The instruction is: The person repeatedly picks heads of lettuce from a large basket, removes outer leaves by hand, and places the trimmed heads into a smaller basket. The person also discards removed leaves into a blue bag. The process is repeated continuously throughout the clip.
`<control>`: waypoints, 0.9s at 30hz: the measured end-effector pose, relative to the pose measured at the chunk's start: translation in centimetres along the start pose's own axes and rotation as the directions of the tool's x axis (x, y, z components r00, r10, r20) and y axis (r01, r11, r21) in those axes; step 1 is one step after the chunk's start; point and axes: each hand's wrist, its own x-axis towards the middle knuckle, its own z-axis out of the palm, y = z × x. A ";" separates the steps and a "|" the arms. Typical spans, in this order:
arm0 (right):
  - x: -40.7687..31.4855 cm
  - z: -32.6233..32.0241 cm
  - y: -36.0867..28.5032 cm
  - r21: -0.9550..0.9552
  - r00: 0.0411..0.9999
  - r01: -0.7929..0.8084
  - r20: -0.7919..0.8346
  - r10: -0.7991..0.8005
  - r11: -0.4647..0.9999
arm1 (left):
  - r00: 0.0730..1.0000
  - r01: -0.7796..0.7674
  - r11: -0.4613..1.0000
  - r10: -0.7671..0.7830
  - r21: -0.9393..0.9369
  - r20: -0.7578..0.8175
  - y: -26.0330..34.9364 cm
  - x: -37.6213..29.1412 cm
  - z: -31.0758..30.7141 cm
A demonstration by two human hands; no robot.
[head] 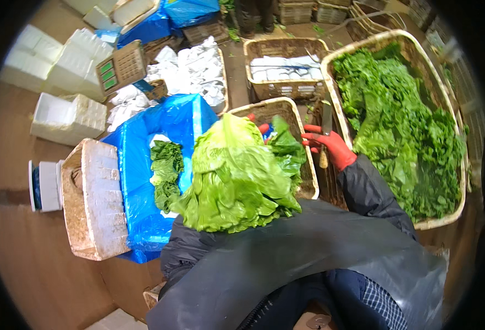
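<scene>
A large head of leafy green lettuce (238, 177) is held up in front of my chest, its leaves fanning down over the apron. Mostly hidden behind it, my left hand (263, 128) in a red glove supports it; only some fingers show. To the right, my right hand (334, 147), also red-gloved, holds a knife (323, 159) with a light handle and its blade pointing away from me. Several fingers of that hand extend toward the lettuce. Beneath the hands stands a plastic crate (296, 123), partly covered by the leaves.
A big crate (416, 225) of cut greens (399, 136) stands at right. On the left, a box lined with blue plastic (139, 189) holds leafy greens (166, 173). Beyond are white bundles (197, 70), a scale (121, 68), foam boxes (67, 119) and a person's legs (253, 16).
</scene>
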 end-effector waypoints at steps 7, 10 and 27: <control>3.8 4.4 -0.7 -0.137 0.995 -0.101 -0.014 0.100 0.985 | 0.922 -0.116 0.757 0.322 0.643 -0.213 2.8 -3.8 -4.4; 5.6 5.5 1.3 -0.187 0.983 -0.141 0.092 0.161 0.972 | 0.681 -0.162 0.648 0.619 0.744 -0.391 9.1 -10.5 -10.3; -10.9 -4.0 -0.8 -0.835 0.320 0.021 -0.516 -0.795 0.550 | 0.136 -0.493 0.295 0.955 0.818 -0.263 32.9 -14.7 -28.2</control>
